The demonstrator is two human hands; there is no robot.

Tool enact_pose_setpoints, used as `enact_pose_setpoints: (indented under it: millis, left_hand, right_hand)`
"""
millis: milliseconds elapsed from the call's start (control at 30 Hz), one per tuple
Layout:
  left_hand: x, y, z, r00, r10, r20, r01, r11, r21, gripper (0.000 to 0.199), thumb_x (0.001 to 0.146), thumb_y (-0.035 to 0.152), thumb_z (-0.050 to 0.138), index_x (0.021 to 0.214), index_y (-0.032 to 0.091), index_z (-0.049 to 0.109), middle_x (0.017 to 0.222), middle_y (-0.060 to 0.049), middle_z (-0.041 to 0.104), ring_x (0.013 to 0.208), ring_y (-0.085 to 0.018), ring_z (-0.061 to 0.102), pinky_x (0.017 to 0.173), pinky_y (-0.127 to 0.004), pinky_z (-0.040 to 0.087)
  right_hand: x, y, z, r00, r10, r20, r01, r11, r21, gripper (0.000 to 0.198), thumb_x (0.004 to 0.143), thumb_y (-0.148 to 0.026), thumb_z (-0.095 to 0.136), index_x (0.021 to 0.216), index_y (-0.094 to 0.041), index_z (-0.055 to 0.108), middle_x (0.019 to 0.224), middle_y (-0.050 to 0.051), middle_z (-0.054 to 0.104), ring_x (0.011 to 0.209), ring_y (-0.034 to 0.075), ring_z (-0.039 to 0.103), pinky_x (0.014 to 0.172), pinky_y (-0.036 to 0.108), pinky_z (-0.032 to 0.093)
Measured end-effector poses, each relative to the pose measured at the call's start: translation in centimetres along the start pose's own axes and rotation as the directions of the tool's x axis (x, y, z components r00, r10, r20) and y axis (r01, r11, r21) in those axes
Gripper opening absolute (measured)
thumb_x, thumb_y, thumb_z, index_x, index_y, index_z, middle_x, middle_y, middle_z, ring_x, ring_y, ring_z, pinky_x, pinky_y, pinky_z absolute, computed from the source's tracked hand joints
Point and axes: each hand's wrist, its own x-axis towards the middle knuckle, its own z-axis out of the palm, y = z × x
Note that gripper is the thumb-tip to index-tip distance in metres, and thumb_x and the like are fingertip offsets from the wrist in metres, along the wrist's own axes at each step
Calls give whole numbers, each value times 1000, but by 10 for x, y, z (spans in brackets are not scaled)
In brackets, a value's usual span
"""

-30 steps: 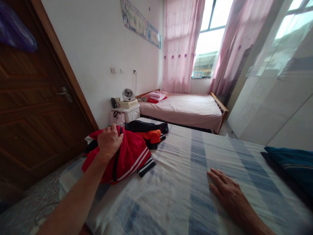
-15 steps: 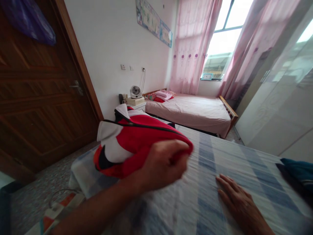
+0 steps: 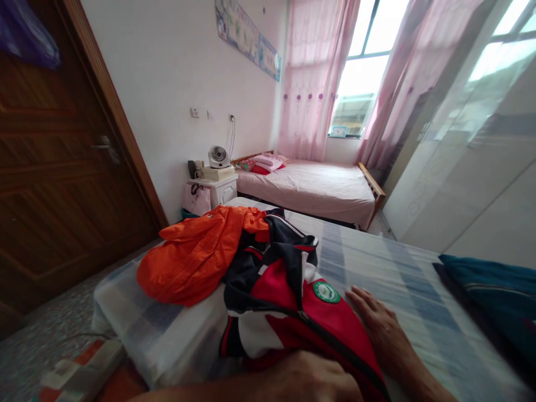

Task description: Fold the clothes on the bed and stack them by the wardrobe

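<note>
A zip-up jacket in red, white and black, with a round green badge, lies spread toward me on the bed. My left hand is on its near part at the bottom edge of the view. The fingers curl down onto the red cloth, and their tips are hidden. Along the jacket's right side lies my right hand, open and flat, fingers stretched forward beside the badge. Behind and left of the jacket is a crumpled orange garment. Dark cloth with white and red stripes bunches between the two.
The bed has a blue and white checked sheet. Dark teal folded cloth lies at its right edge. A small fan stands on a white nightstand. Beyond is a pink bed; a wooden door is on the left.
My left hand has drawn the jacket down toward me, uncovering the orange garment and dark cloth behind. My right hand now lies against the jacket's side. The view has shifted right.
</note>
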Motion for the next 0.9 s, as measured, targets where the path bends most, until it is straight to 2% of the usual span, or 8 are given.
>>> enact_pose_setpoints:
  millis: [67,133,233,300,400,500,700,900]
  left_hand:
    - [-21,2,-14,979,-83,-185,102,990,93,32,91,20,43,121,20,54,95,-6,69,89,-16,64,82,-25,50]
    - [-49,3,-24,885,-187,-427,286,941,181,41,87,11,45,126,23,49,105,-8,67,99,-18,62,86,-28,49]
    - [-91,-1,-22,597,-351,-722,615,778,131,48,83,12,51,128,28,48,122,-9,59,114,-22,56,92,-33,48]
    - [-111,-5,-12,397,-481,-782,758,652,-17,42,83,22,54,125,26,50,124,-10,57,114,-25,55,94,-38,48]
    - [-123,-5,4,235,-653,-720,786,563,-254,41,81,40,56,118,23,54,118,-10,61,105,-26,61,87,-40,52]
    - [-120,-2,11,199,-759,-620,755,522,-397,45,76,49,57,112,23,56,110,-9,64,97,-27,63,79,-40,54]
    - [-112,-9,8,293,-745,-599,733,577,-359,63,72,47,61,125,16,48,125,-14,55,115,-30,54,94,-46,47]
    - [-108,-15,6,367,-753,-546,695,612,-378,46,78,44,55,114,15,57,120,-14,60,111,-29,57,93,-45,47]
  right_hand:
    - [1,-3,-3,1000,12,11,-12,1000,13,43,85,-26,38,123,-20,57,132,10,55,122,26,49,97,44,44]
    - [2,-5,-6,999,17,28,-18,1000,25,42,84,-28,40,122,-20,57,132,11,54,123,27,48,97,44,43]
    - [2,-9,-11,999,31,44,-32,999,36,42,84,-30,42,122,-20,58,133,12,53,123,28,48,97,44,43]
    - [2,-10,-12,999,35,39,-36,999,39,42,84,-29,41,122,-20,57,133,12,53,123,27,48,97,44,43]
    - [3,-13,-15,999,37,34,-39,998,46,43,84,-26,42,124,-21,56,133,11,53,124,25,47,98,42,41]
    - [10,-18,-25,995,69,65,-75,993,90,41,84,-24,42,122,-20,57,131,11,54,122,24,49,98,41,41]
    - [51,-32,-54,960,164,229,-247,881,403,40,86,-33,42,120,-17,57,111,12,65,94,21,64,83,35,49]
    - [100,-69,-48,977,204,54,-205,860,467,65,81,-25,51,141,-15,29,137,16,43,105,21,57,90,37,45]
